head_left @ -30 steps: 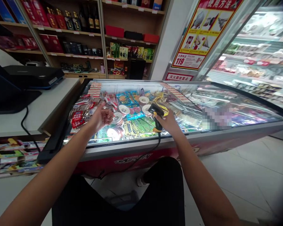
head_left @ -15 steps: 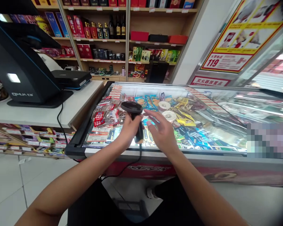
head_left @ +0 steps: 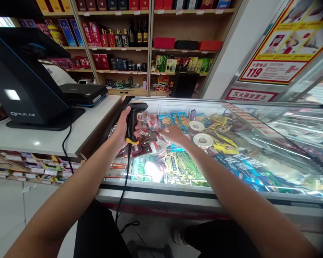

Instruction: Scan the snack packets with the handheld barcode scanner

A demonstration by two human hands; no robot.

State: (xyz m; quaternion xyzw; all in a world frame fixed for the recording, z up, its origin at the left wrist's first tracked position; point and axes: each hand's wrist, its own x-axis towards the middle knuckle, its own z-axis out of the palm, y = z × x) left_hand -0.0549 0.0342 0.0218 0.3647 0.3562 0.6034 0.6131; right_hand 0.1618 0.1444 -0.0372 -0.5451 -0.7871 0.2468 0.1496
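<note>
My left hand (head_left: 121,129) is closed round the handle of a black barcode scanner (head_left: 134,116) with a yellow band at its base. Its head points right over the chest freezer (head_left: 161,195), and its black cable (head_left: 123,193) hangs down past the freezer's front. My right hand (head_left: 171,134) reaches over the freezer with fingers stretched out, just above red-wrapped packets (head_left: 146,138) and a round tub (head_left: 160,147). It holds nothing. The freezer is full of ice-cream wrappers and several round tubs (head_left: 202,140).
A white counter (head_left: 54,138) on the left carries a black till screen (head_left: 21,89) and a flat black device (head_left: 83,94). Shelves of bottles and boxes (head_left: 129,36) line the back wall. A yellow and red poster (head_left: 282,46) and a glass-fronted chiller stand at right.
The scanner passed from my right hand to my left hand, which now holds it further left. My right hand let go and reached out over the packets in the freezer.
</note>
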